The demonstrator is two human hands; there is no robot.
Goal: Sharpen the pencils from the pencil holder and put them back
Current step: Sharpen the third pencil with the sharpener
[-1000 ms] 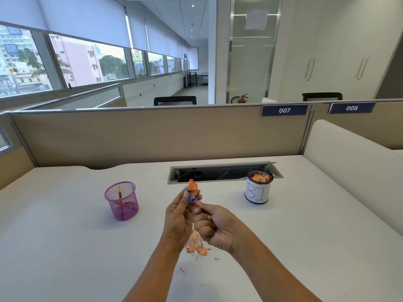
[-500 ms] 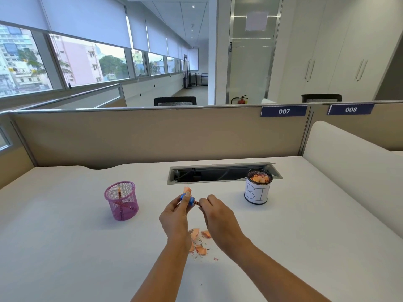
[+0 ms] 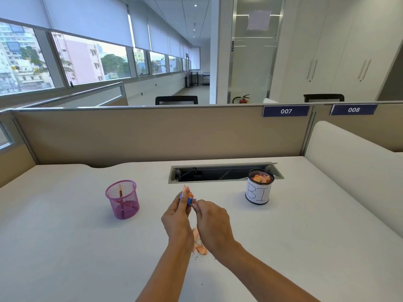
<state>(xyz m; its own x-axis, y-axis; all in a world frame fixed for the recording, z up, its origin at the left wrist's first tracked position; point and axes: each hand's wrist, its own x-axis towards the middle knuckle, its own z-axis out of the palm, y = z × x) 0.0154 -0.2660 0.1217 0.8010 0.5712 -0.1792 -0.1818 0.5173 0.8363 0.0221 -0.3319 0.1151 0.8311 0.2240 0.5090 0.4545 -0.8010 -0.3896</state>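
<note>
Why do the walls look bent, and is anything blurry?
Head view: the wide-angle lens bows the partition and window frames; soft daylight, only a faint shadow beside the pink holder; the sharpener in the left hand and pencil in the right hand look slightly blurred.

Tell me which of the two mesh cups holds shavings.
The black cup wrapped in white paper, at right; the pink cup holds pencils.

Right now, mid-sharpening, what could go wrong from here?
1. The shaving curl on the sharpener in the left hand hangs over bare table, not the bin; it will likely drop onto the loose shavings below.
2. The right hand pinches the pencil right at the sharpener, so a hard twist might snap the tip or slip.
</note>
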